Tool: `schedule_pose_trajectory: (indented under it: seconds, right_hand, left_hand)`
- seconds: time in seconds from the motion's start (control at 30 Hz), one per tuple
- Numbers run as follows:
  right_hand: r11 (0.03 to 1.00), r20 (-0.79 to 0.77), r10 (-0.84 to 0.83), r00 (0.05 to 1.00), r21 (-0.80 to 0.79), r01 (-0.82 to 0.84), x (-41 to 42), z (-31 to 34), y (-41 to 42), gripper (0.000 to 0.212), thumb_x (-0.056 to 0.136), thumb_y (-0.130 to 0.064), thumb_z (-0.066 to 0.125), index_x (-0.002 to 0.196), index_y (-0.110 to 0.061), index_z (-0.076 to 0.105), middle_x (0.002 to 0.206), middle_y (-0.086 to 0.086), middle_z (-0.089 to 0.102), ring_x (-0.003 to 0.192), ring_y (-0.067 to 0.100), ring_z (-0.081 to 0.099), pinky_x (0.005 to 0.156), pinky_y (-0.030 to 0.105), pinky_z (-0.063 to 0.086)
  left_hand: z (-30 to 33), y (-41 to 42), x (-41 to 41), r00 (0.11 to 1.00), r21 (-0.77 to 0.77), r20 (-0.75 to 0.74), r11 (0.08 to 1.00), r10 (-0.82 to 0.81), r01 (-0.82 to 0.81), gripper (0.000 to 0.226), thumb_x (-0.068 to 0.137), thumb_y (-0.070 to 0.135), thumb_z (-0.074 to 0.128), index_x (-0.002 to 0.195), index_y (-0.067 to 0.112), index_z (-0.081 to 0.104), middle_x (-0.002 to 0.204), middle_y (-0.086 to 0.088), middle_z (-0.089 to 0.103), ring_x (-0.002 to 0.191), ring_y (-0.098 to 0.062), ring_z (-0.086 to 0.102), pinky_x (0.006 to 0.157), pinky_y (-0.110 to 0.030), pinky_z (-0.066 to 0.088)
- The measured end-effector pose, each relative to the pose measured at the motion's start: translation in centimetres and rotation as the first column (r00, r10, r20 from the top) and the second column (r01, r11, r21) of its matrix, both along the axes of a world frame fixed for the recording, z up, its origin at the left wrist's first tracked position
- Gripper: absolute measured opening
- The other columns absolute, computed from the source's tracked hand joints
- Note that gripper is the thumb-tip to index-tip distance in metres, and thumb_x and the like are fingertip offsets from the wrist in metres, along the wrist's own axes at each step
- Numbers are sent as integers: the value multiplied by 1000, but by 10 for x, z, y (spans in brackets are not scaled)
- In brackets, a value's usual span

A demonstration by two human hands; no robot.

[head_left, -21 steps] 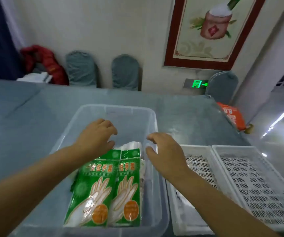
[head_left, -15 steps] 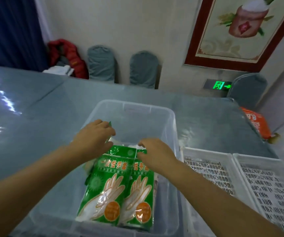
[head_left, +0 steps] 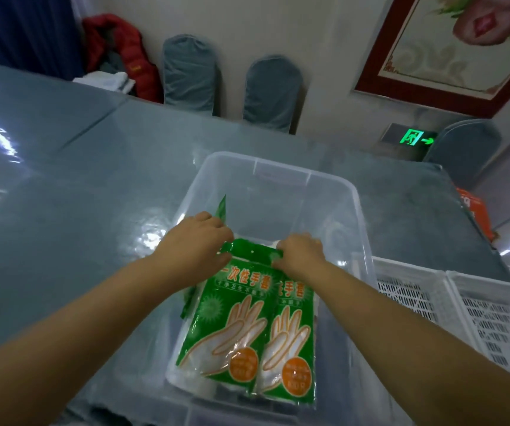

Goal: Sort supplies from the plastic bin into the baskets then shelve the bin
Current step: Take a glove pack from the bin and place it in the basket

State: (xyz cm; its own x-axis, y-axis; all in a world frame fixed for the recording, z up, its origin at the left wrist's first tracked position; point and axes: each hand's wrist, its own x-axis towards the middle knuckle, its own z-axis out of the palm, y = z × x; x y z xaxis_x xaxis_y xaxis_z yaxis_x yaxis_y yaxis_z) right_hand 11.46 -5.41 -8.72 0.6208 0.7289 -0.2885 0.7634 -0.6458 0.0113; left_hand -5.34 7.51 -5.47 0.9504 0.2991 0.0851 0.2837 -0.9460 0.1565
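Note:
A clear plastic bin (head_left: 281, 167) stands on the grey table in front of me. Inside lie green glove packets (head_left: 235, 321) printed with white hands and orange circles, two side by side on top of others. My left hand (head_left: 198, 238) is closed on the top left corner of the packets, and a green corner sticks up behind its fingers. My right hand (head_left: 299, 253) grips the packets' folded top edge at the right. Two white slotted baskets (head_left: 413, 290) sit to the right of the bin.
The grey table (head_left: 78, 195) stretches left and far. An orange packet (head_left: 475, 213) lies at its right edge. Covered chairs (head_left: 272, 90) and a red jacket (head_left: 118, 53) stand against the far wall.
Both hands dropped from above the bin onto the packets and closed on their top edge. The view shifted left and down.

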Motion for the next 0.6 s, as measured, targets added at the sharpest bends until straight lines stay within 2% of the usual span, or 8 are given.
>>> schedule_pose_trajectory:
  seconds: [0.07, 0.2, 0.33, 0.47, 0.6]
  right_hand:
    - [999, 1, -33, 999, -39, 33, 5, 3, -5, 34, 85, -33, 58, 115, -18, 60, 120, 10, 52, 114, 31, 45, 92, 39, 37]
    - [987, -210, -123, 970, -125, 98, 1, 4, -12, 30, 83, -26, 61, 108, -12, 63, 110, 10, 63, 98, 26, 60, 83, 34, 50]
    - [987, -221, -158, 962, -14, 158, -1, 6, -18, 22, 78, -23, 66, 94, -11, 58, 100, 10, 64, 83, 22, 59, 66, 30, 46]
    - [955, -398, -251, 882, 45, 292, -3, 10, -22, 30, 76, -18, 72, 99, -4, 60, 101, 14, 66, 87, 24, 64, 76, 34, 54]
    - [936, -532, -216, 819, 128, 329, -7, 24, -29, 16, 75, -17, 74, 86, -10, 65, 89, 9, 68, 70, 16, 63, 65, 27, 52]
  left_hand:
    - [-1, 1, 0, 999, -27, 36, 1000, -1, 2, 37, 84, 40, 55, 117, 25, 58, 115, 3, 62, 112, -19, 49, 92, -35, 42]
    - [-2, 1, 1, 998, -34, 67, 999, -7, 10, 36, 84, 40, 55, 118, 26, 58, 115, 4, 63, 112, -17, 49, 92, -34, 41]
    - [-3, -1, 3, 998, -30, 58, 999, -26, 27, 36, 84, 39, 55, 118, 26, 57, 116, 4, 63, 114, -17, 48, 94, -35, 41]
    - [-2, -4, 4, 999, 2, 19, 1000, -32, 32, 38, 85, 37, 54, 120, 25, 57, 117, 2, 63, 115, -19, 48, 94, -35, 42]
    - [-4, -3, 5, 999, 30, 22, 999, -29, 28, 47, 82, 37, 58, 127, 23, 50, 122, 0, 60, 117, -21, 47, 95, -36, 41]
